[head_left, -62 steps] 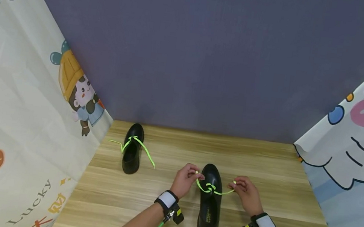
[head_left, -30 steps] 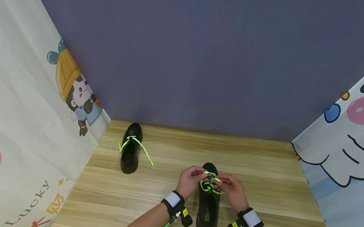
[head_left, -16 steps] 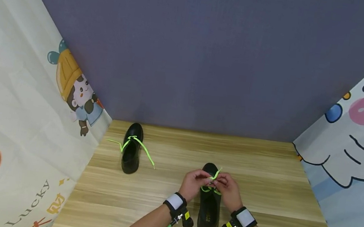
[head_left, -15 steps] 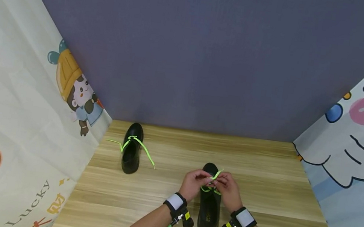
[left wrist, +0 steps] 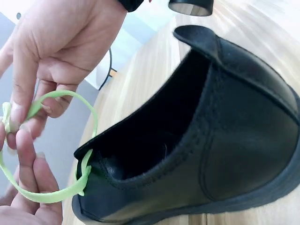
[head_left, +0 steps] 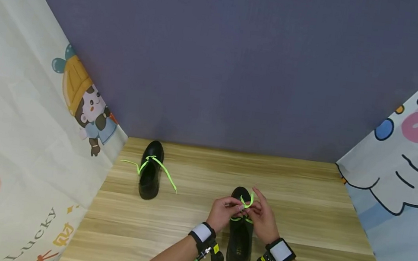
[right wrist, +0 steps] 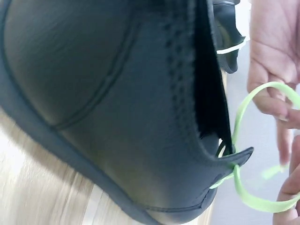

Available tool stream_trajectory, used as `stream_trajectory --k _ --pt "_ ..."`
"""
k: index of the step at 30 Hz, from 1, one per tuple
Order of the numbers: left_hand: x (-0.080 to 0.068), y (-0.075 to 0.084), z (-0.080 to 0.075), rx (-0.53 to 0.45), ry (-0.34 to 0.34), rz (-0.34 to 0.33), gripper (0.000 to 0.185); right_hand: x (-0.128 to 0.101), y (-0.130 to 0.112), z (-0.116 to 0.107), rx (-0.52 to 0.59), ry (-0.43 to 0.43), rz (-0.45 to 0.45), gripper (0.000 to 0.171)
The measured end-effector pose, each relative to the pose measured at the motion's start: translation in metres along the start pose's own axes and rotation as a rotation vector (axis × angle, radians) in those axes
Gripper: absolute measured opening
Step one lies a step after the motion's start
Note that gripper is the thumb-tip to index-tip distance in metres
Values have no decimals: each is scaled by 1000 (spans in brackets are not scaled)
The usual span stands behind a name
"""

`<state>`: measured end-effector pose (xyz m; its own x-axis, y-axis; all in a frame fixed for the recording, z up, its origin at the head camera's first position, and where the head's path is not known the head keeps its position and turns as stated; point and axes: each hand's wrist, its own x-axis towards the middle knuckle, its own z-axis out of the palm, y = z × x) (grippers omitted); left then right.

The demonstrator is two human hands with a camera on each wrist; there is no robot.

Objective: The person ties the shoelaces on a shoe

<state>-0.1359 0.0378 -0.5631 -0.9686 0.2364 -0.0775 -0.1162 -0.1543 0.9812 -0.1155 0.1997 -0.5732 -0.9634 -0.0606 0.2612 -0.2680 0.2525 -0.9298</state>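
A black leather shoe stands toe-away before me, its neon green shoelace raised over the tongue. My left hand pinches the lace from the left, and my right hand pinches it from the other side with one finger stretched forward. The fingertips nearly meet above the front of the shoe. Seen from the left wrist, the lace rises from the top eyelets in a wide ring up to both hands. The right wrist view shows a loose lace end sticking out below the fingers.
A second black shoe stands at the back left, its untied green laces spread onto the wooden surface. A dark blue-grey panel rises behind, with printed cloth sheets at the sides.
Both hands have come together from either side of the shoe, bringing the lace ends across each other. Most recently a right-hand finger has stretched forward and the free lace has curved upward.
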Motion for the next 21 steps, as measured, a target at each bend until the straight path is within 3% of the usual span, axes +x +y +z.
stream_trajectory --k 5,12,17,21 --pt "1 0 2 -1 0 -19 14 -2 2 0 -36 -17 -4 63" --pt "1 1 1 -45 114 -22 13 -5 4 3 -53 -10 9 33" --pt "4 -1 -1 18 138 -1 12 -4 -2 0 -59 -8 72 31" --pt "3 -2 -2 64 120 19 11 1 5 -4 -210 -27 45 37"
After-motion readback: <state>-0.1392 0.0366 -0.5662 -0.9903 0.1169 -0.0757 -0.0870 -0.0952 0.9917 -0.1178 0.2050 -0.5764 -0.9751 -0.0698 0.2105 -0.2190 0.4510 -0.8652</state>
